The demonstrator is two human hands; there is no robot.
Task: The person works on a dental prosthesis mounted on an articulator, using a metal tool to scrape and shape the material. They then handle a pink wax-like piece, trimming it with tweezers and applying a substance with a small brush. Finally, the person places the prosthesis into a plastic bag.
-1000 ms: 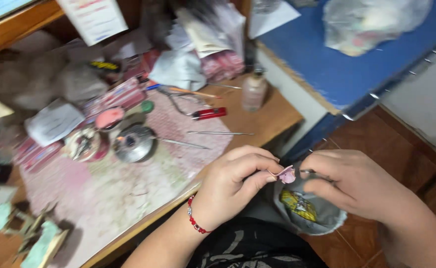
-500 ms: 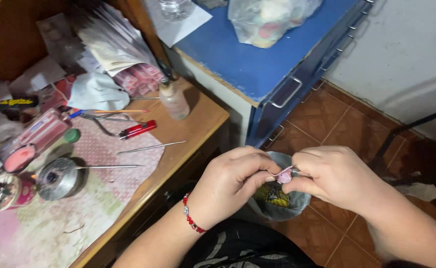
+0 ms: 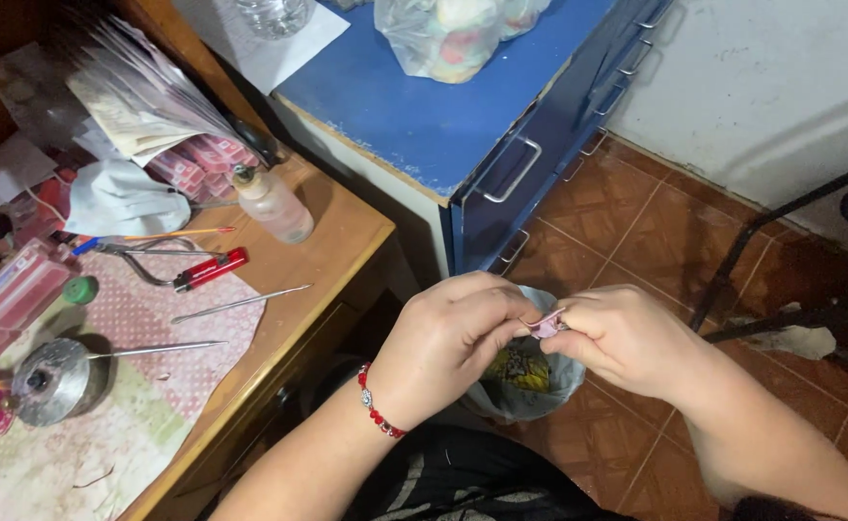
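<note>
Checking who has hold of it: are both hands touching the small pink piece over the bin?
Touching. The head view shows the left hand and right hand pinching the small pink piece between their fingertips, above the lined bin.

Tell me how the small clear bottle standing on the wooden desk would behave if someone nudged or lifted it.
The small clear bottle is narrow and upright, near the desk corner, so a sideways nudge would probably tip it. Its rounded body suggests it would then roll. It looks like thin plastic, nearly empty, so likely light. Both the left hand and right hand are away from it, pinching a small pink piece.
</note>
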